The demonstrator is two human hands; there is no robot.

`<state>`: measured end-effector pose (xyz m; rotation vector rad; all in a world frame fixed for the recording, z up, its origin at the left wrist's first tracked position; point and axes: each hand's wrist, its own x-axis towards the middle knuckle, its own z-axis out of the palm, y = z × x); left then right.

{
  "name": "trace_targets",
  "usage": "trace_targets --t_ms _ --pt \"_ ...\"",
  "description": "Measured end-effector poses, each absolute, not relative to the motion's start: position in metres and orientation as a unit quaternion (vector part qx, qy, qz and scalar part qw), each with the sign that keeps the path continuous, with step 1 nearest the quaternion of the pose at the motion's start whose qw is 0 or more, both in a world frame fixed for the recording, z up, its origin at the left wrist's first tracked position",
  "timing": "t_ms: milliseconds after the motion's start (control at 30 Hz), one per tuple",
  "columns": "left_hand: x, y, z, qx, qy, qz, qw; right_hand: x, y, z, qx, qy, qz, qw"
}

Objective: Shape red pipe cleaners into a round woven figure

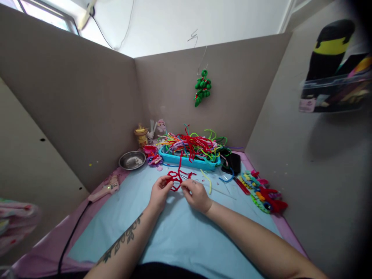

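Bent red pipe cleaners [175,188], shaped into small loops like a flower outline, are between my two hands above the blue cloth [180,232]. My left hand [161,191] pinches the left side of the loops between thumb and fingers. On the other side, my right hand [197,195] has its fingers closed at the right edge of the red piece. One straight red end sticks up from it and another bent end runs right, past my right fingertips. A thin metallic thing, partly hidden, shows just above my right fingers.
A blue tray [190,161] heaped with colored pipe cleaners stands at the back. Left are a metal bowl [132,160] and a glue gun [105,189] with a cord. Right lie a black phone [231,162] and colorful pipe-cleaner pieces [258,193]. Grey partitions enclose three sides; a green ornament [202,88] hangs behind.
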<state>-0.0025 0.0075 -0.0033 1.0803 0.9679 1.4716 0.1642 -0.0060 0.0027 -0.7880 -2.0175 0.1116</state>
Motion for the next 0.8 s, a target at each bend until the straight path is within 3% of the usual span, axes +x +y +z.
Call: trace_targets --t_ms 300,500,800 --pt "0.002 0.002 0.002 0.474 0.404 0.594 0.510 0.163 0.004 0.007 -0.429 -0.622 0.292 0.586" --pt "0.002 0.001 0.001 0.500 0.402 0.578 0.504 0.162 0.004 0.013 -0.406 -0.726 0.230 0.506" --pt "0.003 -0.004 0.003 0.542 0.383 0.560 0.497 0.162 0.006 0.009 -0.414 -0.733 0.218 0.493"
